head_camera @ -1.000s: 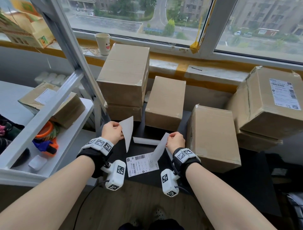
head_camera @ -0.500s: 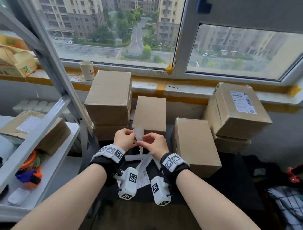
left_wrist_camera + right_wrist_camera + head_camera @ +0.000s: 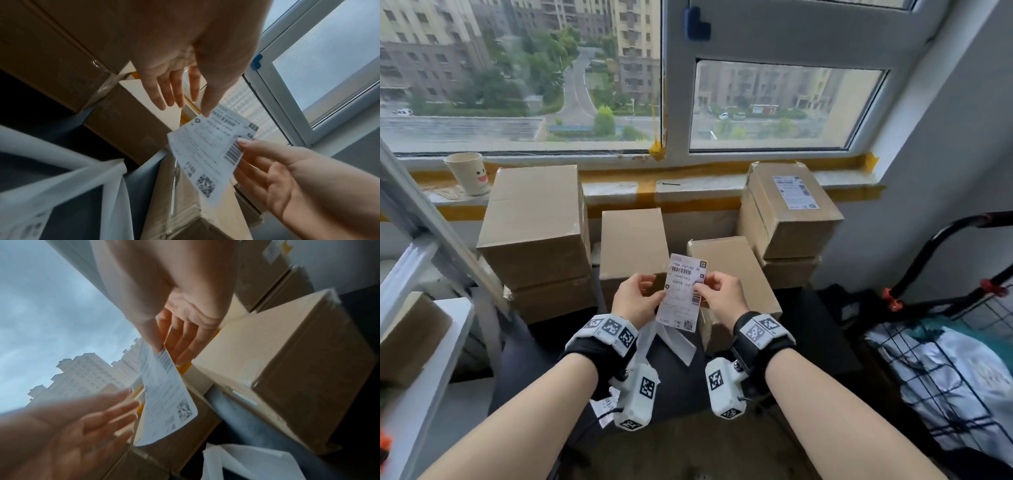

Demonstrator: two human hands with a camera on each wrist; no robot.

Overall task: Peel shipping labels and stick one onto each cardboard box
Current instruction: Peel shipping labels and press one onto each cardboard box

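A white shipping label (image 3: pixel 683 293) with barcodes is held upright, its printed face towards me, in front of the cardboard boxes. My right hand (image 3: pixel 702 289) pinches its right edge by the barcode (image 3: pixel 234 152) between thumb and fingers (image 3: pixel 158 344). My left hand (image 3: pixel 650 291) is beside its left edge with straight fingers (image 3: pixel 170 91), one fingertip touching the top corner. Behind stand a plain middle box (image 3: pixel 633 246), a low box (image 3: pixel 732 263) and a tall left stack (image 3: pixel 534 222). The right stack's top box (image 3: pixel 787 219) carries a label (image 3: pixel 795 192).
White backing strips (image 3: pixel 676 342) lie on the dark table (image 3: pixel 537 349), and another printed label (image 3: pixel 601 406) lies under my left wrist. A paper cup (image 3: pixel 467 173) stands on the sill. A metal shelf frame (image 3: pixel 424 236) is at the left, a wire cart (image 3: pixel 945 359) at the right.
My hands came together and rose from the table. The plain white pieces they held apart are gone from them; now the right hand holds a printed label and the left fingers have straightened.
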